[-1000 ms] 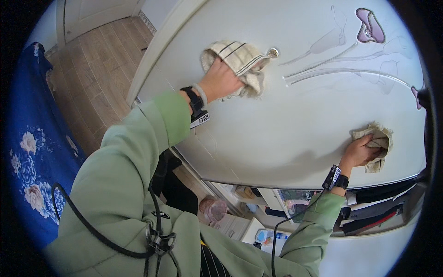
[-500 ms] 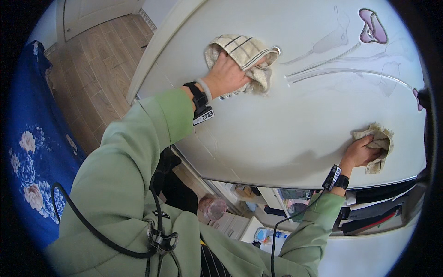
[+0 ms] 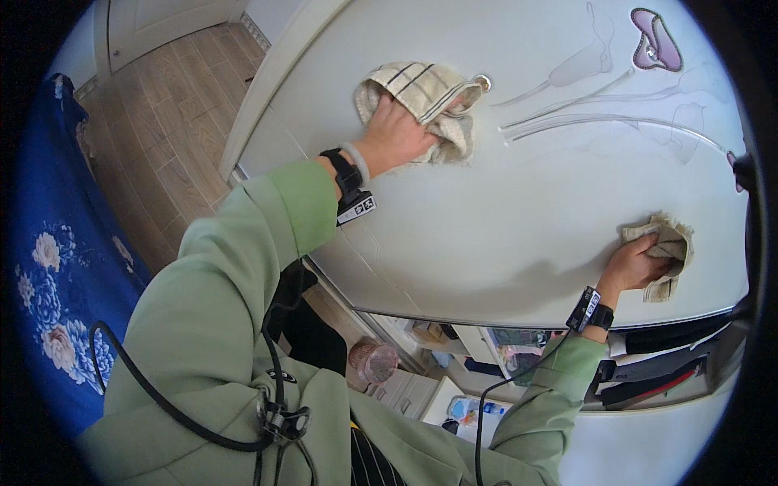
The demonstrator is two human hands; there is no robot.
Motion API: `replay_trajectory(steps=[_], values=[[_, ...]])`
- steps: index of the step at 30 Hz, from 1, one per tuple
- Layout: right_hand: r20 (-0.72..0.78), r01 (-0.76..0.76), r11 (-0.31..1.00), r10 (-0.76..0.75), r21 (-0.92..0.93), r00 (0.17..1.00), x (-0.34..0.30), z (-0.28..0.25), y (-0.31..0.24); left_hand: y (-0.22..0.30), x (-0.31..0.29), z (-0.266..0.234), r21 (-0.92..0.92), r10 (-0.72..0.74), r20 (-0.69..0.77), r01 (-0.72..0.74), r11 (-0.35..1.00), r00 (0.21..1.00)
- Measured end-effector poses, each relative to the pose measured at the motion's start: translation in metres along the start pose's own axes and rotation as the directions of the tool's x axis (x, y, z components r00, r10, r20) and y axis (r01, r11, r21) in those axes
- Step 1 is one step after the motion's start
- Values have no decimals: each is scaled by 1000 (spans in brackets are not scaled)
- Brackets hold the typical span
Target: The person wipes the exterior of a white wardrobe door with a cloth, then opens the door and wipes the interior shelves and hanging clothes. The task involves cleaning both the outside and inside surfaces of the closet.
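Note:
A cream cloth with dark stripes [image 3: 425, 89] is bunched against a glossy white door panel [image 3: 454, 243]. My left hand [image 3: 395, 136] grips it, with fingertips tucked under its folds and out of sight. Farther right and lower on the same panel, my right hand [image 3: 632, 263] holds a second beige cloth [image 3: 671, 251], crumpled and frayed at its top edge. Its fingers curl into the fabric, partly hidden by it. Just beyond the left cloth's right corner, a small round metal fitting [image 3: 484, 83] shows on the panel.
Raised flower decoration with a purple bloom [image 3: 658, 40] spans the panel's upper right. Below its edge are hanging dark clothes [image 3: 656, 377], shelves and a pink basket [image 3: 374, 360]. At far left is a blue floral cover [image 3: 61, 308]. A black cable [image 3: 186, 425] crosses my green jacket.
My left hand and its cloth have slid slightly down the panel, covering the shiny detail that showed beneath the wrist. The view has shifted a little. My right hand stays nearly in place.

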State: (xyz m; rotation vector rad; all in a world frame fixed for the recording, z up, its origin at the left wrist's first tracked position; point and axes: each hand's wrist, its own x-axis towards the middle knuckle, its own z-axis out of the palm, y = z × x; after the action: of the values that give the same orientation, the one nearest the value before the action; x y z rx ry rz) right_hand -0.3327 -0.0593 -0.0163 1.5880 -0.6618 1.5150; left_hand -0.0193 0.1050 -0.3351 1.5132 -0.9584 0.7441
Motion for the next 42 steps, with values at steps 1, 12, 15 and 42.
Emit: replay_trajectory(steps=[1,12,15,42], values=[[-7,29,1000,-29,0,1000,0,0,-1,-2,-4,0,7,-20,21,20,1000,1000],[9,18,1000,-18,15,1000,0,1,1,-6,-2,-12,21,45,58,-46,999,997],[3,-1,1000,1,-3,1000,0,3,4,-8,-2,-8,58,58,63,-62,996,996],[23,-11,999,10,32,1000,0,-1,-4,-7,-3,-1,90,281,41,-284,955,959]])
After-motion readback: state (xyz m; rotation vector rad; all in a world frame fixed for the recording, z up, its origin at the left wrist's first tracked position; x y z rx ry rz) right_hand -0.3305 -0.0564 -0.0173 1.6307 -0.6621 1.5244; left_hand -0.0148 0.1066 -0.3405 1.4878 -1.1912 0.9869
